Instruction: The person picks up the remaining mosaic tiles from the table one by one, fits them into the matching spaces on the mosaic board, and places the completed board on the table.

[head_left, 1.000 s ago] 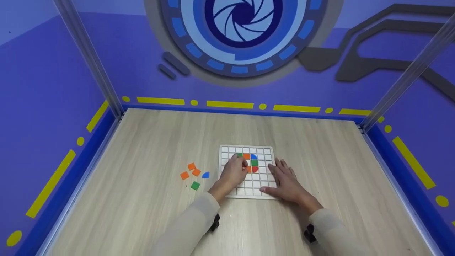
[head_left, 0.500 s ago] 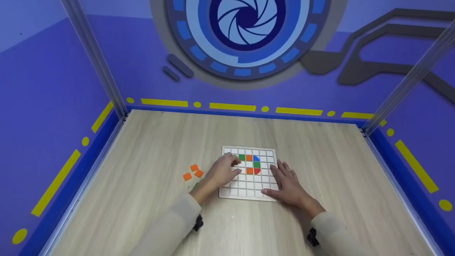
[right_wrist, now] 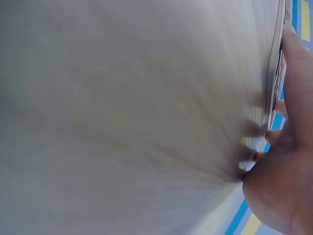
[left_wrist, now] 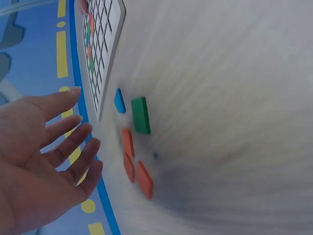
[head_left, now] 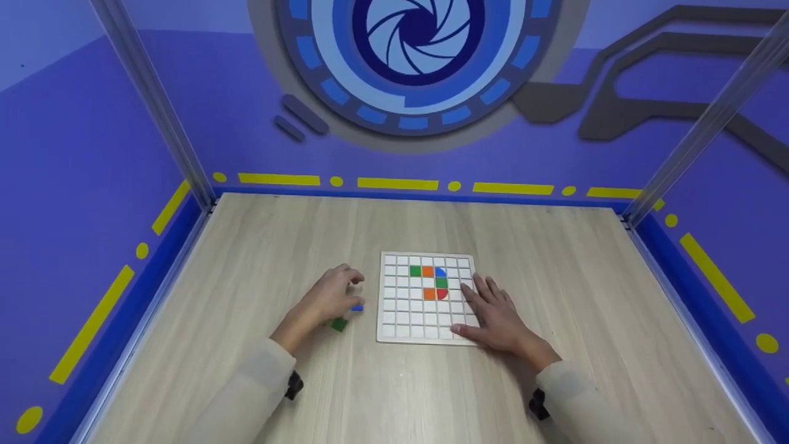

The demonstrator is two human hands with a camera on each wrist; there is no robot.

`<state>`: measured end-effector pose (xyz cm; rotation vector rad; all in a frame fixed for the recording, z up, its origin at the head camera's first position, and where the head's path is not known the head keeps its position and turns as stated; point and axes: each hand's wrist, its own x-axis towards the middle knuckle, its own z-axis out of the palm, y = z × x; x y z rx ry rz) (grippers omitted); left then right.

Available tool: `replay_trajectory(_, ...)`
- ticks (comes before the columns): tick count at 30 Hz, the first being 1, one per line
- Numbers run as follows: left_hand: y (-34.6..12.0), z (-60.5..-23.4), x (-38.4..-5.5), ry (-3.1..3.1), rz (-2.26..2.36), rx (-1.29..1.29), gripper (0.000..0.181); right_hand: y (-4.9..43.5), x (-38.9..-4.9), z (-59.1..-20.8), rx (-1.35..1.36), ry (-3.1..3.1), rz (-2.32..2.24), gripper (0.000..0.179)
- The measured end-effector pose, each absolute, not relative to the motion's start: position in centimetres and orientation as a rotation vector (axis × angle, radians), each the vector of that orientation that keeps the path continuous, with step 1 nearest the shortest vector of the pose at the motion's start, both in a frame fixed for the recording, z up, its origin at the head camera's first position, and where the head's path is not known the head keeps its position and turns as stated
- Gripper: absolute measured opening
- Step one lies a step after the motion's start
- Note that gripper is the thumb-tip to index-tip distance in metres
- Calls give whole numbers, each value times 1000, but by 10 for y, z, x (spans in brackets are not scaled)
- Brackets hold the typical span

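My left hand (head_left: 325,296) hovers over the loose tiles left of the board, fingers apart and holding nothing. Beneath it in the left wrist view lie a blue quarter-round tile (left_wrist: 120,101), a green square tile (left_wrist: 141,115) and three orange square tiles (left_wrist: 145,180); the hand hides the orange ones in the head view. My right hand (head_left: 500,320) rests on the right edge of the white grid board (head_left: 413,317), thumb and fingers spread. Set in the board's cells are green tiles (head_left: 441,282), orange tiles (head_left: 428,271), a blue quarter-round (head_left: 440,272) and a red quarter-round (head_left: 442,294).
Board and tiles lie on a light wooden table (head_left: 296,234). Blue-purple panels (head_left: 203,92) with yellow dashes enclose its back and sides, and metal posts (head_left: 154,105) stand at the back corners.
My left hand has drawn back from the board leftward to the loose tiles. The tiles seen on the board look the same, and my right hand stays at its edge.
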<state>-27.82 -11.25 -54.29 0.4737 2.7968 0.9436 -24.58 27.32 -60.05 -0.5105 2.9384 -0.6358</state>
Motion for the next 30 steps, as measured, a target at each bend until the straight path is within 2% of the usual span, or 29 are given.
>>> replay_trajectory(6,-121,-550,-277,2740,912,502,45,272,-245,-602,-487,2927,-679,102)
replay_trajectory(10,-120,-557,-279,2741,872,538,35,272,-243,-602,-459,2902,-703,102)
replay_trajectory(21,-109,-564,-274,2795,891,429,11,273,-244,-602,-450,2893,-717,104)
replay_trajectory(30,-105,-563,-276,2787,951,435,11,273,-246,-600,-473,2893,-716,104)
